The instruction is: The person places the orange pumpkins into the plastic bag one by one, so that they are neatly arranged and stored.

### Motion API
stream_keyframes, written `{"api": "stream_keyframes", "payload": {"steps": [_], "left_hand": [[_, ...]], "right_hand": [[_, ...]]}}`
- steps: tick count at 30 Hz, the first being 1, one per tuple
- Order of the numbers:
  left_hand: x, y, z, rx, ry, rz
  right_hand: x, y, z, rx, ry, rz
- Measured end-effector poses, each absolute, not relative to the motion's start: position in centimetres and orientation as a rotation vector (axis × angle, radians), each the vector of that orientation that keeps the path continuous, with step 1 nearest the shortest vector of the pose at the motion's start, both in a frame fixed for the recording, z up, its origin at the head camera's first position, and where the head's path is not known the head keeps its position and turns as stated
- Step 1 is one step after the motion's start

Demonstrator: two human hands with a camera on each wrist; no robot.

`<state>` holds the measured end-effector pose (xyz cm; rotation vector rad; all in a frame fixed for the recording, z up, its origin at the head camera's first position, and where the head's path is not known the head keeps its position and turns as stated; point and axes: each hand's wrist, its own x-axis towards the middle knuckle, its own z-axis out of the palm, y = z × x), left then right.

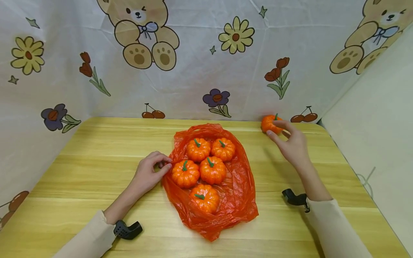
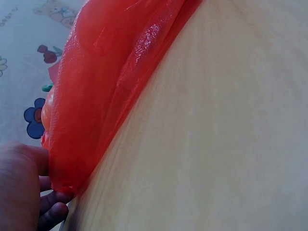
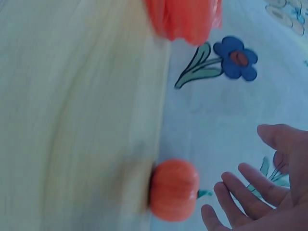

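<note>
Pumpkins fill the head view: five of them (image 1: 203, 165) sit on an orange bag (image 1: 240, 186) spread at the middle of the table (image 1: 96, 168), and a sixth, the loose pumpkin (image 1: 269, 123), stands at the far right edge against the printed backdrop (image 1: 193, 71). The right hand (image 1: 292, 143) reaches for that one with fingers spread and relaxed, fingertips at or just beside its near side, not yet wrapped round it. The left hand (image 1: 149, 173) pinches the bag's left rim between thumb and curled fingers, just beside the nearest pumpkin. For a good grasp, I judge the right hand should close from above and both sides, since the pumpkin is round and ribbed and could roll off toward the backdrop if nudged from one side only. The left wrist view shows the bag (image 2: 106, 91) as a raised, glossy sheet with the left hand (image 2: 24, 192) gripping its lower edge; a hint of pumpkin shows through the film. Keeping that edge held taut and low looks wise, so the thin plastic does not fold over the five and block the way in. The right wrist view, rather blurred, shows the loose pumpkin (image 3: 174, 189) on its side relative to the camera at the table edge, stem toward the right hand (image 3: 269, 192), whose fingers (image 3: 243, 195) are open and apart from it, with a small gap visible there. A corner of the bag (image 3: 185, 19) shows at the top.
</note>
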<state>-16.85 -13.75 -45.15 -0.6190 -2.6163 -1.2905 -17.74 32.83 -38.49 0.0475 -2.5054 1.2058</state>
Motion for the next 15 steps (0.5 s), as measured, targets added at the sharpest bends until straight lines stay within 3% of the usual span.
{"api": "stream_keyframes", "payload": {"steps": [15], "left_hand": [[-16.8,-13.7,-45.3,-0.611,-2.615,-1.287]], "right_hand": [[-18.0,35.0,-40.3,-0.187,-2.458,1.132]]}}
